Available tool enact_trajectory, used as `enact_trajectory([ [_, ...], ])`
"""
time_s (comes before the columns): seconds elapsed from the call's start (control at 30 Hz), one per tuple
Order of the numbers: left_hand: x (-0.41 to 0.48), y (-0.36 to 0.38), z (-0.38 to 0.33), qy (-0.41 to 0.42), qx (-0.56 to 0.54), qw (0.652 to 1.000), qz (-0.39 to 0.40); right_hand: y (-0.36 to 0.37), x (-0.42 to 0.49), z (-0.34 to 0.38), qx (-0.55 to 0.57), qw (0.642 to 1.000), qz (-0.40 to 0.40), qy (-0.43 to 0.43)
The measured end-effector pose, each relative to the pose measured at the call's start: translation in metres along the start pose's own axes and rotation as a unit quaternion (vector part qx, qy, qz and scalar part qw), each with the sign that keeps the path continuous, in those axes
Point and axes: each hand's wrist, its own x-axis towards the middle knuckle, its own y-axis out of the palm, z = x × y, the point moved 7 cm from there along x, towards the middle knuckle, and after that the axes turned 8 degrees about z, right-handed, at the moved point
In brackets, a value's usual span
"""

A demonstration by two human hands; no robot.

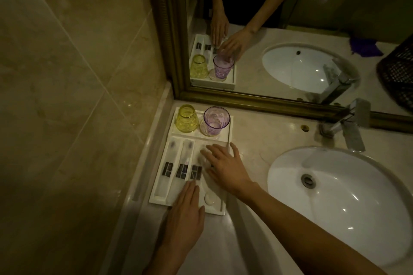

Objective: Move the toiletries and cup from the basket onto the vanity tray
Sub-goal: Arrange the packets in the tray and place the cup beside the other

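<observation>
1. Your left hand (185, 212) lies flat, fingers straight and together, holding nothing; its fingertips (192, 185) touch the near end of the third sachet.
2. Your right hand (225, 168) rests palm-down with fingers spread wide, empty, over the tray's right compartment.
3. Three clear sachets (181, 171) with dark labels lie side by side in the white vanity tray (156, 200).
4. One small pale soap (210, 198) sits in the near right compartment.
5. Two cups stand in the far section: a yellow cup (186, 118) inverted, a purple cup (216, 120) upright.
6. One dark basket (400, 69) shows in the mirror (290, 29), beyond the sink (339, 196).
</observation>
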Motion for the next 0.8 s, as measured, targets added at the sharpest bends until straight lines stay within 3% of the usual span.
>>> enact_trajectory([
  [0.13,0.001,0.004,0.001,0.002,-0.005,1.0,0.013,0.019,-0.001,0.007,-0.003,0.998,0.054,-0.03],
  [0.23,0.002,0.004,0.002,0.005,-0.011,1.0,0.009,-0.006,-0.001,0.001,0.026,0.999,-0.03,-0.005],
  [0.33,0.003,0.003,0.001,0.016,-0.017,1.0,-0.001,-0.046,0.007,-0.026,0.103,0.979,-0.136,0.116],
  [0.43,0.003,-0.001,0.0,0.018,-0.022,1.0,0.006,-0.059,0.024,-0.064,0.267,0.917,-0.167,0.243],
  [0.57,0.004,-0.008,0.0,0.016,-0.022,1.0,0.015,-0.042,0.059,-0.103,0.45,0.803,-0.092,0.379],
  [0.8,0.004,-0.01,0.007,0.02,-0.022,0.999,0.017,-0.023,0.08,-0.108,0.617,0.681,0.003,0.395],
])
